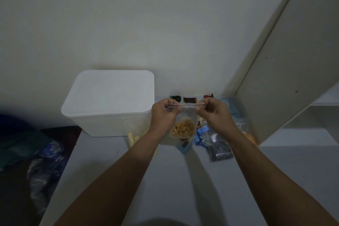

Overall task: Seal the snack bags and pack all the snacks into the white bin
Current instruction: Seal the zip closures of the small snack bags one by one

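Observation:
I hold a clear zip bag of yellow-orange snacks [183, 128] up above the table. My left hand [164, 113] pinches the left end of its top strip and my right hand [214, 112] pinches the right end. The white bin [108, 97] stands to the left, its lid on. Below the bag lie blue wrapped candies [200, 138], a clear bag of dark seeds [219, 149] and pale sticks in a bag [133, 138]. Behind my hands I see dark wrapped chocolates [189, 99].
A pale wall rises behind the table [165, 180]. A white shelf unit [302, 115] stands at the right, with more clear bags [240, 123] at its foot. Dark and blue patterned fabric [42, 152] lies off the table's left edge.

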Demonstrator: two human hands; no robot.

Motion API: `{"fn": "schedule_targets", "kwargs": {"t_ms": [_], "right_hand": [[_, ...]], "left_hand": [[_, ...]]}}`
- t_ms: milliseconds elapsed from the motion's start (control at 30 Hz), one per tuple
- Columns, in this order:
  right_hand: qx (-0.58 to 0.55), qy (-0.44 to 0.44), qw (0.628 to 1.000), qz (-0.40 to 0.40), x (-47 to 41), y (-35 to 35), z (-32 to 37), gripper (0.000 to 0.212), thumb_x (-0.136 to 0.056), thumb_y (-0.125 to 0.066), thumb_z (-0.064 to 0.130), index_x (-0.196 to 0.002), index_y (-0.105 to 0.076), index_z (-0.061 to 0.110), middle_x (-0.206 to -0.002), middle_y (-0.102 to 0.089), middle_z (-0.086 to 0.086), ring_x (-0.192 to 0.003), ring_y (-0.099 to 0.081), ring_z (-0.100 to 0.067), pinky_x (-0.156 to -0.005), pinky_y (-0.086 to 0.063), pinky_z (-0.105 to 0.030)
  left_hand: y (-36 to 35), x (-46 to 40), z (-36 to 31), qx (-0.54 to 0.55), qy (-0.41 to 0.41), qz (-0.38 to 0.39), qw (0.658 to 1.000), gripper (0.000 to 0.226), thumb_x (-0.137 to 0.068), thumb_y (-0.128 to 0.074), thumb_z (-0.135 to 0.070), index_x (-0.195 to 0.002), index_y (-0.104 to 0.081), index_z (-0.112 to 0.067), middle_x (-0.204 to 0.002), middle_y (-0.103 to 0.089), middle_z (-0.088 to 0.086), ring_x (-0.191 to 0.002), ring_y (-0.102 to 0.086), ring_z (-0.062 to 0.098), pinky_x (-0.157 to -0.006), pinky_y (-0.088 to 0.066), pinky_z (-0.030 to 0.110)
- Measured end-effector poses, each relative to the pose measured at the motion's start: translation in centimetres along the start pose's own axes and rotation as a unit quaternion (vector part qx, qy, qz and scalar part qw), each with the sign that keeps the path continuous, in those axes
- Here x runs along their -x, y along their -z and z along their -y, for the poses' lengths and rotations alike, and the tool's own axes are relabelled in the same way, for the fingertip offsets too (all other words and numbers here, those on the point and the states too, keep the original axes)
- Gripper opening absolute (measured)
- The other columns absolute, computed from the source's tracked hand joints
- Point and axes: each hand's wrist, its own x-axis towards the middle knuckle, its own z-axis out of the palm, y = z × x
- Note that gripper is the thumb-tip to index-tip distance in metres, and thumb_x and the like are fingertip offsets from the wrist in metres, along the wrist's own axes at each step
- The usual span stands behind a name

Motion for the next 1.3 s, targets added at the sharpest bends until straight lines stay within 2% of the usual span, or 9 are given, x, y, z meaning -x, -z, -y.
{"fn": "schedule_targets", "kwargs": {"t_ms": [233,533,633,733,867,967,1100,1233,1300], "right_hand": [[0.045,0.009,0.999,-0.016,-0.5,-0.1,0.5,0.011,-0.084,-0.068,0.007,-0.076,-0.066,0.014,-0.07,-0.063,0.004,-0.063,-0.057,-0.006,-0.06,-0.046,-0.018],[0.075,0.011,0.997,0.013,-0.2,-0.5,1.3,0.002,-0.082,-0.07,0.012,-0.081,-0.07,0.01,-0.077,-0.068,-0.004,-0.072,-0.063,-0.017,-0.067,-0.051,-0.024],[0.101,0.026,0.994,-0.009,-0.3,-0.7,1.4,0.004,-0.081,-0.071,0.009,-0.077,-0.07,0.009,-0.073,-0.066,-0.002,-0.067,-0.058,-0.01,-0.06,-0.043,-0.006],[0.09,0.021,0.996,-0.016,-0.2,-0.3,1.4,0.005,-0.08,-0.072,0.008,-0.076,-0.071,0.011,-0.07,-0.064,0.004,-0.065,-0.056,-0.004,-0.057,-0.041,-0.001],[0.122,0.027,0.992,0.009,-0.2,-0.3,1.6,0.005,-0.081,-0.072,0.015,-0.077,-0.07,0.017,-0.073,-0.066,0.007,-0.068,-0.059,-0.006,-0.058,-0.042,-0.005],[0.156,0.051,0.986,0.018,-0.2,-0.5,1.6,0.011,-0.082,-0.071,0.012,-0.075,-0.067,0.021,-0.071,-0.062,0.012,-0.071,-0.058,-0.01,-0.067,-0.047,-0.022],[0.151,0.054,0.987,0.011,-0.5,-0.6,1.7,0.011,-0.082,-0.069,0.008,-0.076,-0.068,0.016,-0.07,-0.061,0.01,-0.069,-0.056,-0.008,-0.064,-0.043,-0.017],[0.11,0.038,0.993,0.027,-0.5,-0.5,2.0,0.003,-0.081,-0.072,0.008,-0.083,-0.072,0.008,-0.077,-0.067,-0.001,-0.07,-0.057,-0.009,-0.059,-0.043,-0.005],[0.117,0.022,0.993,0.025,-0.5,-0.1,1.8,0.005,-0.082,-0.072,0.01,-0.086,-0.071,0.011,-0.081,-0.068,-0.002,-0.071,-0.057,-0.006,-0.059,-0.043,-0.004]], "left_hand": [[0.2,0.2,-0.3,-0.001,-0.003,0.012,1.0,0.01,-0.077,-0.076,-0.012,-0.074,-0.069,-0.019,-0.074,-0.067,-0.005,-0.074,-0.062,0.009,-0.068,-0.051,0.016],[0.3,0.2,-0.4,-0.012,-0.003,0.005,1.0,0.011,-0.074,-0.079,-0.011,-0.069,-0.072,-0.019,-0.071,-0.069,-0.002,-0.073,-0.065,0.015,-0.077,-0.053,0.031],[0.4,0.3,-0.4,0.0,-0.005,0.016,1.0,0.014,-0.073,-0.079,-0.013,-0.067,-0.071,-0.024,-0.072,-0.07,-0.003,-0.078,-0.067,0.017,-0.079,-0.054,0.032],[0.5,0.2,-0.4,0.001,0.005,0.013,1.0,0.014,-0.075,-0.078,-0.013,-0.068,-0.071,-0.023,-0.073,-0.07,-0.004,-0.078,-0.066,0.013,-0.079,-0.052,0.028],[0.3,0.3,-0.2,-0.006,0.007,0.001,1.0,0.008,-0.075,-0.078,-0.009,-0.071,-0.073,-0.016,-0.073,-0.07,-0.002,-0.076,-0.065,0.014,-0.075,-0.051,0.026],[-0.1,0.7,-0.4,-0.001,0.001,0.012,1.0,0.008,-0.074,-0.078,-0.008,-0.072,-0.073,-0.013,-0.071,-0.069,-0.004,-0.071,-0.064,0.01,-0.068,-0.049,0.021],[-0.1,0.6,-0.6,-0.003,-0.006,0.037,0.999,0.004,-0.077,-0.075,-0.011,-0.076,-0.071,-0.012,-0.078,-0.07,0.001,-0.078,-0.063,0.012,-0.063,-0.049,0.013],[0.0,0.4,-0.5,-0.016,-0.007,0.024,1.0,0.009,-0.075,-0.077,-0.01,-0.071,-0.071,-0.015,-0.073,-0.069,-0.001,-0.077,-0.065,0.016,-0.075,-0.054,0.03],[0.2,0.2,-0.4,-0.015,-0.009,0.003,1.0,0.006,-0.075,-0.077,-0.009,-0.072,-0.072,-0.012,-0.071,-0.068,-0.002,-0.074,-0.064,0.014,-0.076,-0.053,0.031]]}}
